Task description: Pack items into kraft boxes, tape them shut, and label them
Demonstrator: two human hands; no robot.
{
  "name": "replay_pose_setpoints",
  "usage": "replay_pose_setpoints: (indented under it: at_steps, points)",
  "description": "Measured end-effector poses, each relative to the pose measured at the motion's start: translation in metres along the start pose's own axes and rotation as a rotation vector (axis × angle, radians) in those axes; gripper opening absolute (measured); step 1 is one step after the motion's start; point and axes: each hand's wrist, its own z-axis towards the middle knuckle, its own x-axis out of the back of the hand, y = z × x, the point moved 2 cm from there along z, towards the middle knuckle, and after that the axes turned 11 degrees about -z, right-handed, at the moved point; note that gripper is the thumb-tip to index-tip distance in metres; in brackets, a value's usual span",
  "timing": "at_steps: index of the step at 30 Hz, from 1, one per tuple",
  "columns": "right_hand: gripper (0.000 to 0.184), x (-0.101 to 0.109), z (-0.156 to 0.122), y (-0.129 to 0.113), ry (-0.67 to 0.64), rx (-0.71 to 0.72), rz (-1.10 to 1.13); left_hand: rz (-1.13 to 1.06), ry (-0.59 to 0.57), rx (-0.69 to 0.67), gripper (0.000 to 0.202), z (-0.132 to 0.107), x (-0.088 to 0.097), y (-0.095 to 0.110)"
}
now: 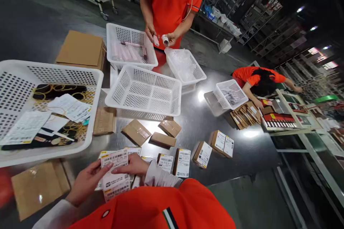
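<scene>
A strip of white printed shipping labels is between my hands, low in the view near my body. My left hand grips its left edge between thumb and fingers. From the right, my right hand pinches the strip, its fingertips lying over the print. Under and behind my hands are labelled boxes, partly covered. Just to the right stand small cardboard boxes with white labels, one beside another. Farther up lie plain brown boxes, among them a taped one and a long one.
A white basket at left holds labels, rubber bands and dark items. An empty white basket stands mid-table. A flat brown carton lies left. Across the table, a person holds small items; another bends at right.
</scene>
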Motion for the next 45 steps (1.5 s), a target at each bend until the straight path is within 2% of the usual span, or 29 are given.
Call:
replay_pose_setpoints:
  at_steps: [3, 9, 14, 18, 22, 26, 31, 37, 45]
  points:
    - [0.062, -0.009, -0.004, 0.004, 0.036, -0.039, 0.010, -0.126, 0.143, 0.107, 0.075, -0.017, -0.001, 0.016]
    - [0.054, -0.017, -0.014, 0.007, 0.034, 0.023, -0.143, -0.256, 0.109, 0.155, 0.063, -0.042, 0.007, 0.028]
    - [0.052, -0.032, -0.019, -0.005, 0.102, 0.040, -0.169, -0.261, 0.109, 0.162, 0.068, -0.071, 0.020, 0.015]
    - [0.049, -0.049, -0.023, -0.026, 0.217, 0.211, -0.256, -0.214, 0.095, 0.092, 0.059, -0.094, 0.029, 0.001]
    - [0.039, -0.064, -0.023, -0.032, 0.143, 0.344, -0.337, -0.223, 0.097, 0.046, 0.063, -0.108, 0.037, -0.012]
    - [0.029, -0.073, -0.018, -0.025, 0.106, 0.367, -0.342, -0.203, 0.105, -0.041, 0.073, -0.108, 0.047, -0.022]
    - [0.025, -0.076, -0.013, -0.031, 0.069, 0.376, -0.371, -0.197, 0.094, -0.091, 0.072, -0.101, 0.055, -0.023]
    - [0.013, -0.071, -0.009, -0.043, 0.055, 0.375, -0.456, -0.225, 0.079, -0.108, 0.070, -0.091, 0.051, -0.023]
    - [0.016, -0.064, -0.007, -0.030, 0.053, 0.384, -0.514, -0.217, 0.073, -0.085, 0.074, -0.092, 0.042, -0.021]
